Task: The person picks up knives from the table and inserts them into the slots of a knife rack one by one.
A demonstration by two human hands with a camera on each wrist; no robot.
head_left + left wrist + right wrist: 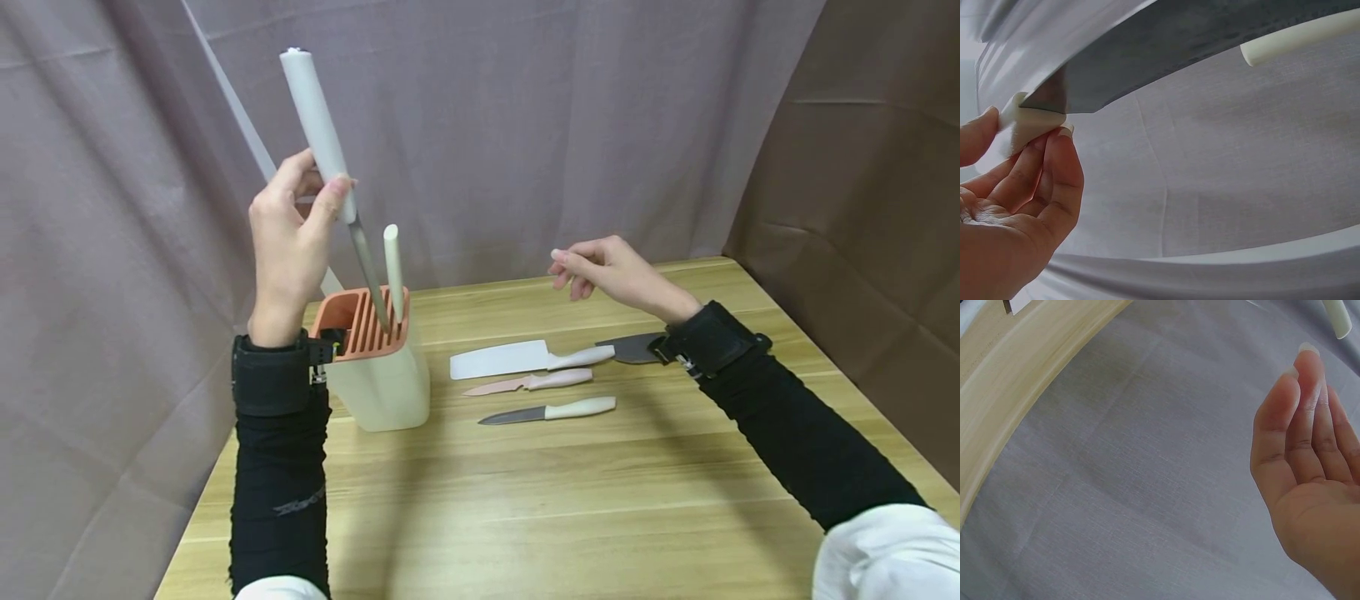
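Observation:
My left hand pinches the lower end of a long white-handled knife, held nearly upright; its grey blade points down into the slots of the knife block. The block is cream with an orange slotted top, and a second white handle sticks out of it. In the left wrist view my fingers grip the handle where the dark blade begins. My right hand hovers over the table with relaxed fingers, holding nothing; its palm faces the curtain.
On the wooden table right of the block lie a white cleaver, a pink knife, a grey-bladed knife with cream handle, and a dark blade partly under my right wrist. A grey curtain hangs behind.

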